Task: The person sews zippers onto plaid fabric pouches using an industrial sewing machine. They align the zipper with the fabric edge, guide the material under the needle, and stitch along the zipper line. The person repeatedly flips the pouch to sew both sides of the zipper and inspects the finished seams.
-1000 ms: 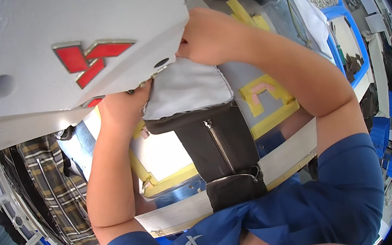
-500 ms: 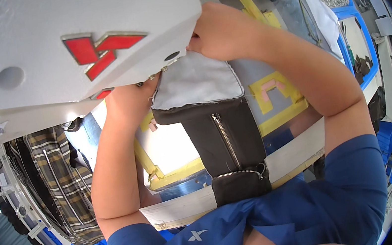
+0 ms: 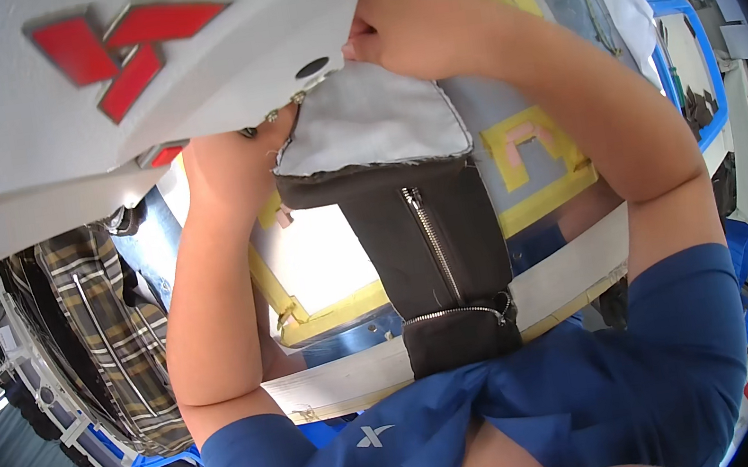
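Bag piece [image 3: 401,258]: black; panel [image 3: 372,119] white, zipper [image 3: 435,249] silver. Machine [image 3: 218,78]: off-white, emblem [image 3: 131,81] red. Tape [image 3: 549,199]: yellow. Fabric [image 3: 104,319]: brown-and-black plaid, white stripes. Shirt [image 3: 512,396]: blue.

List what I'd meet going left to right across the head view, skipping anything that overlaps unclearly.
Plaid fabric, left hand, black zippered fabric piece, yellow tape around a pink piece, white cloth, blue tray holding dark pieces.
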A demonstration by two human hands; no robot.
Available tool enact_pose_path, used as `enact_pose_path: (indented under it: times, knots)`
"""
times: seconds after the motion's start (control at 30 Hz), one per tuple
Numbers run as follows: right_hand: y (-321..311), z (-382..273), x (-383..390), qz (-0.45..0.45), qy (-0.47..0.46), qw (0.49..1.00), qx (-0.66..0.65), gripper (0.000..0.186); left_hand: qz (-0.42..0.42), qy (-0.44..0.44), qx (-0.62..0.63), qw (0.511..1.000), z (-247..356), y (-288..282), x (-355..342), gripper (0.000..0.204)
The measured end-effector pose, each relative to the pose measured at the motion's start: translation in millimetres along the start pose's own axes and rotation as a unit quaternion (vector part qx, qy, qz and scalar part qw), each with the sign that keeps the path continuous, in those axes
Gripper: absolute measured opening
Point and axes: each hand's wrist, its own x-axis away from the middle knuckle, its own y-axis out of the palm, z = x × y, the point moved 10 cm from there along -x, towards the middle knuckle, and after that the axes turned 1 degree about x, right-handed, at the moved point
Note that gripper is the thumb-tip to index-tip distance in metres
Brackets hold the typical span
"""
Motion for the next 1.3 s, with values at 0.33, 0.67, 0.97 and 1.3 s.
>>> enact_pose_path:
  times: [0.33, 0.67, 0.97, 1.3]
  knots:
    - [-2, 6, 9, 0.107, -0.049, 0.993, 0.001, 0.027, -0.081, -0.112, -0.011, 0.990, -37, 20, 10, 0.048]
    - [7, 4, -6, 0.113, -0.080, 0.990, -0.033, 0.028, -0.138, -0.100, -0.191, 0.967, 19, -15, 21, 0.030]
    - [-5, 1, 7, 0.040, -0.048, 0.997, -0.043, 0.028, -0.204, 0.145, -0.105, 0.962, 132, -28, 50, 0.052]
    - [-2, -9, 10, 0.103, -0.131, 0.986, 0.010, 0.028, -0.247, 0.171, -0.068, 0.951, 121, 3, 54, 0.065]
